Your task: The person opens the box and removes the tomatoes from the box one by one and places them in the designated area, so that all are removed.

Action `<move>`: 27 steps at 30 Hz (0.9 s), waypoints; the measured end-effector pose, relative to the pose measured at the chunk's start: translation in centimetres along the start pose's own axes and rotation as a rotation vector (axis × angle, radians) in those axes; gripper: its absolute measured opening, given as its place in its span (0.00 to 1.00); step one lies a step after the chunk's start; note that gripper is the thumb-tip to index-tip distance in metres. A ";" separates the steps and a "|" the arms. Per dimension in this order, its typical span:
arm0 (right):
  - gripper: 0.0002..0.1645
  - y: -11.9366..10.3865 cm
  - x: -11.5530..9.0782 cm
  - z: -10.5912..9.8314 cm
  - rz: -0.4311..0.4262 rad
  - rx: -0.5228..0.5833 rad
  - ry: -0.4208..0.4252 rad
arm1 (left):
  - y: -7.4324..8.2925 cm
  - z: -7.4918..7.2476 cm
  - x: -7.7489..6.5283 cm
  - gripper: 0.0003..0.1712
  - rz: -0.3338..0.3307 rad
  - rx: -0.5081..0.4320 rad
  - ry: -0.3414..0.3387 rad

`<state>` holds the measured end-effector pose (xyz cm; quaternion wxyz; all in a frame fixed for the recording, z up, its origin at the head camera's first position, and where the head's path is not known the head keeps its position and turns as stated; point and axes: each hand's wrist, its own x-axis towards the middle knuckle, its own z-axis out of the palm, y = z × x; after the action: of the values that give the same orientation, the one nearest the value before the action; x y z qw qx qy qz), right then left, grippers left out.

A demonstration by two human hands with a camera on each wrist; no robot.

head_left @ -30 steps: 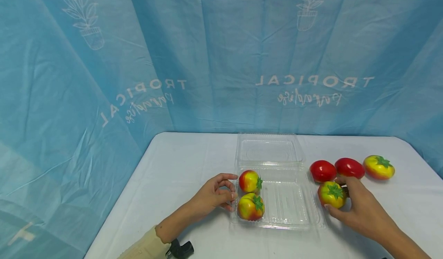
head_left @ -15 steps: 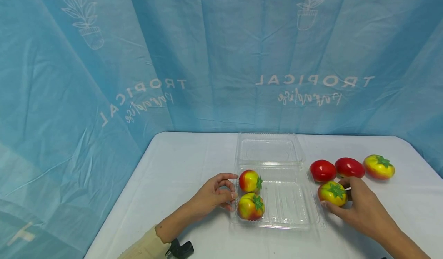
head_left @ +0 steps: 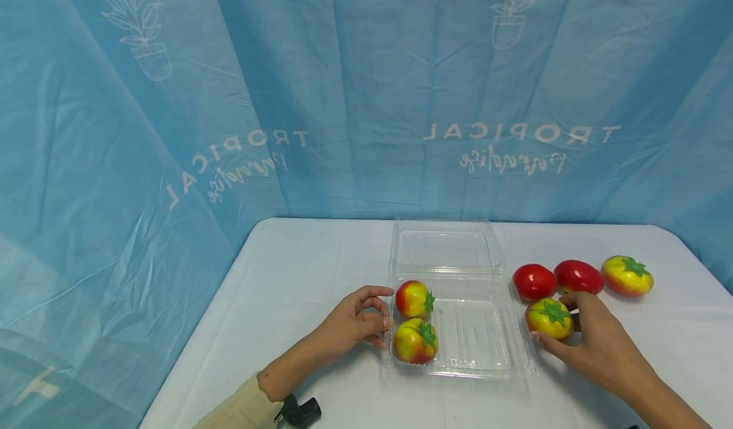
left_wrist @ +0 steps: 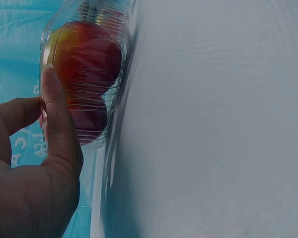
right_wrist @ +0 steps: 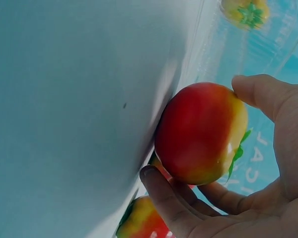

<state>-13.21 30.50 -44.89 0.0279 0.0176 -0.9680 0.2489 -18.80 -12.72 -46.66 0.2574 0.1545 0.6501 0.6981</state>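
Observation:
My left hand [head_left: 357,321] is at the left side of a clear plastic clamshell container [head_left: 480,333], pinching its rim [left_wrist: 45,84] between thumb and fingers. Inside, along that left side, are two red-and-yellow tomatoes with green leafy tops: a far tomato [head_left: 413,299] and a near tomato [head_left: 413,341]. Just right of the container, my right hand [head_left: 595,343] holds another shiny red-and-yellow tomato [head_left: 548,318], thumb on one side and fingers curled on the other. Its red underside [right_wrist: 196,134] faces the right wrist camera.
Behind the right hand, a red fruit [head_left: 534,282], a second red fruit [head_left: 578,277] and a yellow-green tomato [head_left: 627,275] lie in a row. The container's lid [head_left: 446,247] lies open toward the back. A blue curtain [head_left: 366,98] hangs behind the white table [head_left: 321,251].
My right hand has tilted and shifted slightly around the tomato, which stays in nearly the same place. The left hand and the container have not moved.

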 end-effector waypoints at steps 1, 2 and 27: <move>0.59 0.0 0.0 0.0 -0.003 0.000 0.002 | 0.0 0.0 0.0 0.33 0.000 0.000 0.000; 0.59 0.0 0.0 0.0 -0.005 0.002 0.001 | 0.0 0.0 0.0 0.34 -0.001 0.000 -0.001; 0.57 -1.7 -0.8 -0.7 -0.068 -0.028 0.108 | 0.0 0.2 -0.1 0.34 -0.006 -0.007 0.012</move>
<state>-12.30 29.33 -43.54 0.0887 0.0366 -0.9673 0.2348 -18.68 -12.62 -46.59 0.2562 0.1475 0.6496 0.7004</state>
